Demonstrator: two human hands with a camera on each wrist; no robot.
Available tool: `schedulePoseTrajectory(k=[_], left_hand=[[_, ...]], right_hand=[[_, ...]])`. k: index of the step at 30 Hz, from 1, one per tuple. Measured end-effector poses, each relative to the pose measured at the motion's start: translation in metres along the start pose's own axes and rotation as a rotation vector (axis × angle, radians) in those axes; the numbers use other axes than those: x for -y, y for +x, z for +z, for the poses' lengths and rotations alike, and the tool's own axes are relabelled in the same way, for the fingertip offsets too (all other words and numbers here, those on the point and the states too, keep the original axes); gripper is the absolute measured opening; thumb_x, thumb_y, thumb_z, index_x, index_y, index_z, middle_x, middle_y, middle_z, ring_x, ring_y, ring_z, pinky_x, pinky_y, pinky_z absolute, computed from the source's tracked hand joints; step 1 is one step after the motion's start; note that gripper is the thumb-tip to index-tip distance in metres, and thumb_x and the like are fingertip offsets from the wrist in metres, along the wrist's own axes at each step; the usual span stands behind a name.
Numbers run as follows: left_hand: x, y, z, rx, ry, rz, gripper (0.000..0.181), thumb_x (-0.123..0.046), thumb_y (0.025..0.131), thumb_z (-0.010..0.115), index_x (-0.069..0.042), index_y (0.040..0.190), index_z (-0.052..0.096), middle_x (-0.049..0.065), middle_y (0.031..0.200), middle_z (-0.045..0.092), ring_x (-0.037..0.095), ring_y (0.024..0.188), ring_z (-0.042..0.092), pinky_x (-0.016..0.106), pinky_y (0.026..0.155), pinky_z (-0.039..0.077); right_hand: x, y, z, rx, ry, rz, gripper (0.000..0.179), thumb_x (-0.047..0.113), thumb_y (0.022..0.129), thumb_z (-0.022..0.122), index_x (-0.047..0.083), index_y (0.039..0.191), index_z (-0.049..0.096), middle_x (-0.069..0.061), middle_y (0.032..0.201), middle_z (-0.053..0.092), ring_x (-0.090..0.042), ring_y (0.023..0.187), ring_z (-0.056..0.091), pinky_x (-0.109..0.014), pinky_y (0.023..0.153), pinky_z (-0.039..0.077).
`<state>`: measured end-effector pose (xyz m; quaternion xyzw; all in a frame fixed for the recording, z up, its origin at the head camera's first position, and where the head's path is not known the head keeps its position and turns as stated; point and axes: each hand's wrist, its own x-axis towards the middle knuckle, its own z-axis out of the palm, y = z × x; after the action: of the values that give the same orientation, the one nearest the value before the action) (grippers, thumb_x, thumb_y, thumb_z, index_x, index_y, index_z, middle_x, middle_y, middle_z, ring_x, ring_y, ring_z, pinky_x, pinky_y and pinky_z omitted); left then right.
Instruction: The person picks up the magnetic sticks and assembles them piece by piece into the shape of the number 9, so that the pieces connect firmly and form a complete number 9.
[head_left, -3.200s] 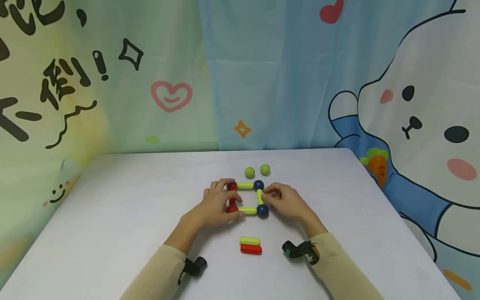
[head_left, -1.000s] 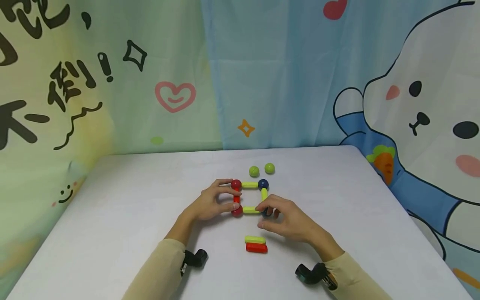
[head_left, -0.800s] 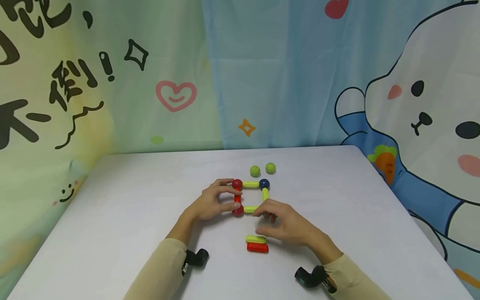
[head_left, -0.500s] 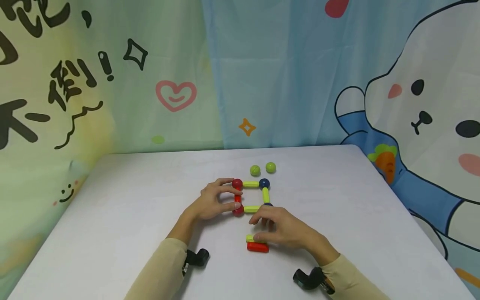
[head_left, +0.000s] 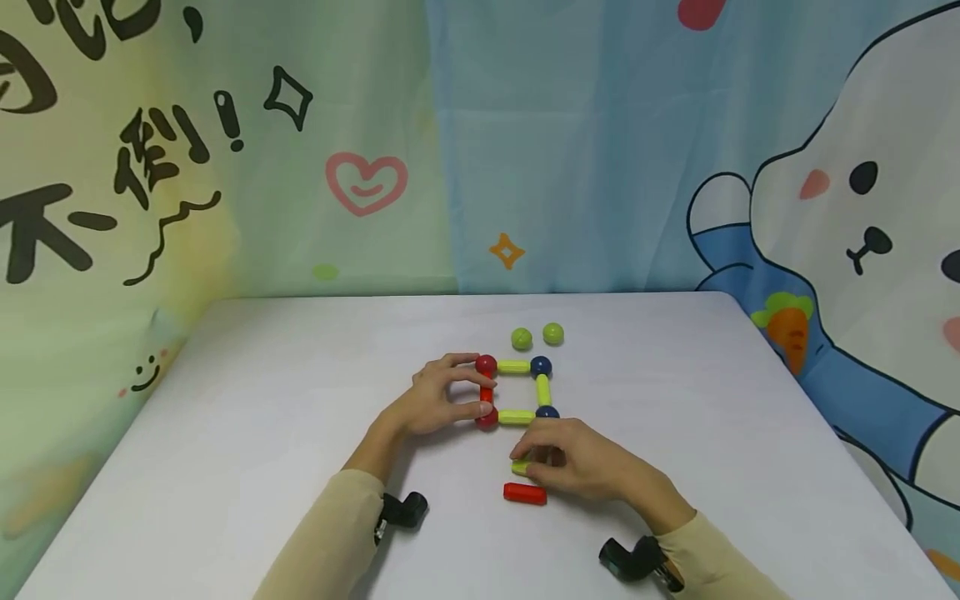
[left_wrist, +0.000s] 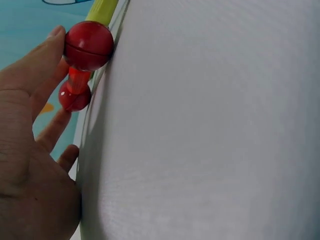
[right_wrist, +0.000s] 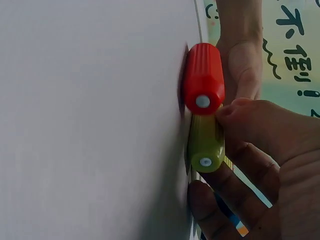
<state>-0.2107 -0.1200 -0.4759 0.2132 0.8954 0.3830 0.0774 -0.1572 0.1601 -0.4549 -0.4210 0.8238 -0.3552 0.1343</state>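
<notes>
In the head view a square frame of magnetic rods and balls lies on the table, with red balls (head_left: pixel 486 365) and a red rod on its left side, blue balls (head_left: pixel 541 366) on the right and yellow-green rods (head_left: pixel 543 390) on the other sides. My left hand (head_left: pixel 441 398) holds its left side, thumb by the near red ball (left_wrist: pixel 89 46), fingers at the red rod and far ball. Below the frame my right hand (head_left: pixel 581 462) pinches a loose yellow-green magnetic rod (right_wrist: pixel 206 145) between thumb and fingers. Beside that lies a loose red magnetic rod (head_left: pixel 525 493).
Two green balls (head_left: pixel 522 338) (head_left: pixel 553 333) sit behind the frame on the white table (head_left: pixel 315 367). A printed curtain (head_left: pixel 570 167) hangs behind the table's far edge. Both wrists carry a small black camera (head_left: pixel 405 509).
My right hand has come down from the frame's right side to the loose yellow-green rod, taken hold of it and moved it slightly away from the red rod. The left hand stays at the frame.
</notes>
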Motion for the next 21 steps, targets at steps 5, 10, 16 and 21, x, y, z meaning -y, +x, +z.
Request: schedulePoseTrajectory(k=[5, 10, 16, 21], left_hand=[[-0.001, 0.002, 0.001, -0.002, -0.001, 0.002, 0.038, -0.049, 0.087, 0.076, -0.036, 0.123, 0.074, -0.001, 0.158, 0.043, 0.035, 0.146, 0.035, 0.062, 0.114, 0.024], [-0.002, 0.003, 0.001, -0.004, -0.005, 0.004, 0.038, -0.049, 0.087, 0.076, -0.036, 0.123, 0.074, 0.000, 0.158, 0.043, 0.035, 0.146, 0.034, 0.062, 0.114, 0.024], [0.000, 0.002, 0.001, -0.001, -0.011, -0.017, 0.038, -0.049, 0.087, 0.076, -0.037, 0.123, 0.073, -0.002, 0.159, 0.042, 0.035, 0.146, 0.033, 0.061, 0.115, 0.024], [-0.002, 0.001, 0.003, -0.006, -0.019, -0.016, 0.038, -0.049, 0.088, 0.076, -0.037, 0.124, 0.073, -0.001, 0.159, 0.042, 0.034, 0.146, 0.033, 0.061, 0.115, 0.023]], right_hand=[[0.001, -0.003, -0.005, 0.030, -0.047, 0.017, 0.018, 0.013, 0.096, 0.072, 0.022, 0.111, 0.078, 0.009, 0.108, 0.065, -0.002, 0.086, 0.057, -0.024, 0.074, 0.053], [0.005, -0.007, -0.008, 0.072, -0.088, 0.114, 0.027, 0.018, 0.094, 0.075, 0.024, 0.120, 0.073, 0.012, 0.108, 0.063, -0.005, 0.087, 0.056, -0.023, 0.076, 0.052], [0.007, -0.009, -0.009, 0.071, -0.164, 0.190, 0.032, 0.018, 0.091, 0.076, 0.020, 0.122, 0.067, 0.015, 0.099, 0.061, -0.004, 0.086, 0.055, -0.024, 0.078, 0.051], [0.009, -0.012, -0.008, 0.019, -0.250, 0.197, 0.029, 0.019, 0.089, 0.077, 0.020, 0.117, 0.070, 0.016, 0.092, 0.058, -0.003, 0.080, 0.053, -0.023, 0.073, 0.050]])
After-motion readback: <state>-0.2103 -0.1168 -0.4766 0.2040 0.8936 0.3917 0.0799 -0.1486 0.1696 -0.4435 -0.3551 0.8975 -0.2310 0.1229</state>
